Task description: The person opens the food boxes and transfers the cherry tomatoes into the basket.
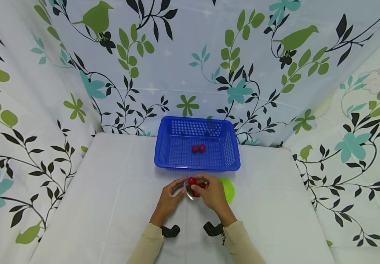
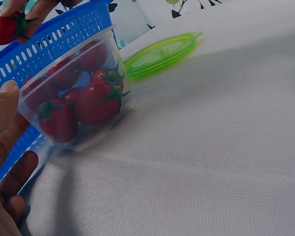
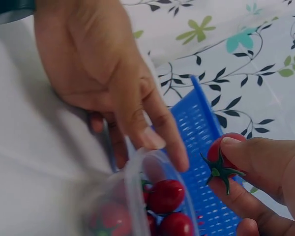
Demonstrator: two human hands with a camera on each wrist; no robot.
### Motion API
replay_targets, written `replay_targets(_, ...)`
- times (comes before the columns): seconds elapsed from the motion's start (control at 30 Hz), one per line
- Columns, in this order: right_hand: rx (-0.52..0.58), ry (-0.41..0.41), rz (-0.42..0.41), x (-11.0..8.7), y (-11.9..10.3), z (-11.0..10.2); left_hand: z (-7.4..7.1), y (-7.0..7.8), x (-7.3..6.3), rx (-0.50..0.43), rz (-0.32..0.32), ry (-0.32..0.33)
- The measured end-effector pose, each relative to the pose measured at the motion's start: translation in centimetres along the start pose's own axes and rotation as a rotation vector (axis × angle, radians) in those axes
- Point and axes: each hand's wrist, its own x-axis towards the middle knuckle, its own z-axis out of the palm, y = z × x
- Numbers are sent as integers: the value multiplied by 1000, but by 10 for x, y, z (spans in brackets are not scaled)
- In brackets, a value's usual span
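Note:
A clear plastic container (image 2: pixel 83 132) holds several red cherry tomatoes with green stems and stands on the white cloth. My left hand (image 1: pixel 171 197) rests at its left side, fingers fairly straight, thumb and index fingertip right at the rim; the lower fingers hang loose beside the wall in the left wrist view. Above the container, my right hand (image 1: pixel 214 192) pinches a cherry tomato (image 3: pixel 225 152) between thumb and fingers, its green stem facing the right wrist camera. Two more tomatoes (image 1: pixel 198 148) lie in the blue basket (image 1: pixel 197 166) behind the container.
A bright green lid (image 2: pixel 162 55) lies on the table to the right of the container, partly behind my right hand in the head view. The white table (image 1: pixel 120 194) meets a leaf-patterned curtain (image 1: pixel 176 73) at the back and sides.

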Motion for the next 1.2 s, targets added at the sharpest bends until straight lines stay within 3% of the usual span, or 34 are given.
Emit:
replay_targets(0.4, -14, 32, -23, 16, -12, -12, 0, -4, 1, 45, -18, 21)
replay_targets(0.77, 53, 47, -64, 30, -22, -19, 1, -5, 1, 31, -18, 21)
replay_targets(1.2, 49, 48, -85, 50, -34, -25, 0, -2, 0, 34, -13, 20)
